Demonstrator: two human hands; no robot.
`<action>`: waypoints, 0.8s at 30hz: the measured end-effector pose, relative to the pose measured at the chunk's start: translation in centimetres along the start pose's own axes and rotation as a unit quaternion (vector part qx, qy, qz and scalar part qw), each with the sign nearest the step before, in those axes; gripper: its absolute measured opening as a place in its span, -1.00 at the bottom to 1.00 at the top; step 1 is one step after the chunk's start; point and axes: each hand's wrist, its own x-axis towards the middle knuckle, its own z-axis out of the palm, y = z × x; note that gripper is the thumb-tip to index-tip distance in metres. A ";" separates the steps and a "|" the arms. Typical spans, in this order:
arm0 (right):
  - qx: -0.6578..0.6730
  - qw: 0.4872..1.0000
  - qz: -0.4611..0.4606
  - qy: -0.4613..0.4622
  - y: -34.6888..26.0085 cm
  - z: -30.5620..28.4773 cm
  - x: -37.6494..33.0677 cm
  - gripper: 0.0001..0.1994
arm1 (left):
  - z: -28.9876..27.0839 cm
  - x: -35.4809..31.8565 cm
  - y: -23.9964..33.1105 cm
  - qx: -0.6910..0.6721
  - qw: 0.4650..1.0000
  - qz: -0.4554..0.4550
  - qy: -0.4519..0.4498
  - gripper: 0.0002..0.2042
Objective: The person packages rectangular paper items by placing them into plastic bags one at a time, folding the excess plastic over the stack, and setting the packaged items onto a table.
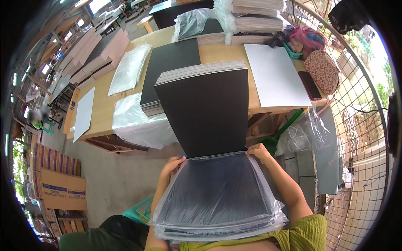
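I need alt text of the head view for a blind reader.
A person's left hand and right hand hold the far corners of a clear, wrinkled plastic wrapper, next to the lower end of a thick, black-faced stack of rectangular boards. Beyond stands a pale wooden table.

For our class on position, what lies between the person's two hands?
In the head view, the clear plastic and the near end of the black stack.

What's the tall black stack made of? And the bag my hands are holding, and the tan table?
Stack: probably cardboard, matte black in front; its top edge shows many thin, pale layers.
Bag: looks like thin plastic, clear and shiny, with white glints and wrinkles.
Table: maybe wood or a wood-look board; its top is smooth and tan.
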 end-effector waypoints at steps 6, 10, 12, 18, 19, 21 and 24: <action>0.033 0.999 -0.025 0.029 3.6 0.0 3.3 -0.81 | 1.4 -0.6 1.3 -0.065 0.996 0.052 -0.037 -0.70; 0.084 0.996 -0.011 0.033 3.9 0.4 3.5 -0.80 | 1.9 -0.6 2.0 -0.056 0.998 0.025 -0.020 -0.70; 0.105 0.994 -0.021 0.031 5.2 0.1 3.7 -0.81 | 2.4 0.3 2.2 -0.080 0.996 0.035 -0.013 -0.73; 0.136 0.990 -0.025 0.024 5.9 0.8 4.5 -0.80 | -0.5 3.0 0.9 -0.036 0.998 0.059 0.016 -0.82; 0.107 0.993 0.006 0.038 6.1 0.3 5.2 -0.78 | -0.7 2.9 1.0 0.029 0.997 0.051 0.051 -0.83; 0.043 0.996 0.014 0.081 6.7 -0.1 5.6 -0.74 | -1.2 2.1 1.1 0.157 0.979 0.036 0.125 -0.86; -0.098 0.987 -0.026 0.122 7.6 -0.2 4.7 -0.70 | -1.6 -1.5 2.2 0.167 0.938 0.178 0.246 -0.92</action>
